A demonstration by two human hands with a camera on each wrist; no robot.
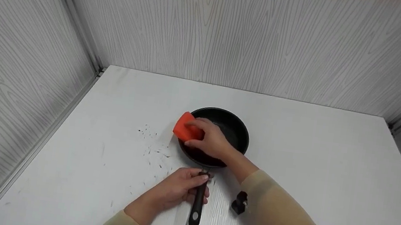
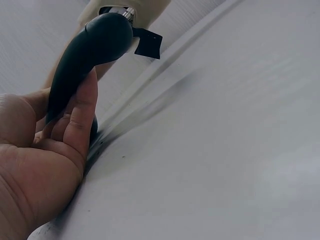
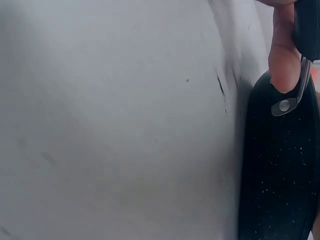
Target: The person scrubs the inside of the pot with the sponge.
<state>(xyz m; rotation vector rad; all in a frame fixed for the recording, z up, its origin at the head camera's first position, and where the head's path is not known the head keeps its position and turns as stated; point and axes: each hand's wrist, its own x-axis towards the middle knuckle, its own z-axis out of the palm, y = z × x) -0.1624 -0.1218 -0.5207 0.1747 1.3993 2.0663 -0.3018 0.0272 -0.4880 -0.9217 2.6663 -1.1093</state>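
The left hand [image 1: 177, 187] is curled round the long black handle [image 1: 196, 209] of a round black frying pan [image 1: 236, 134]; the right hand [image 1: 211, 139], fingers bent, pinches a bright orange cloth-like piece [image 1: 182, 130] at the pan's left rim. The pan rests on a white tabletop [image 1: 315, 154], dark flecks [image 1: 163, 153] to its left.

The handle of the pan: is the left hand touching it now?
Touching. The head view shows the left hand gripping the handle, thumb laid across it.
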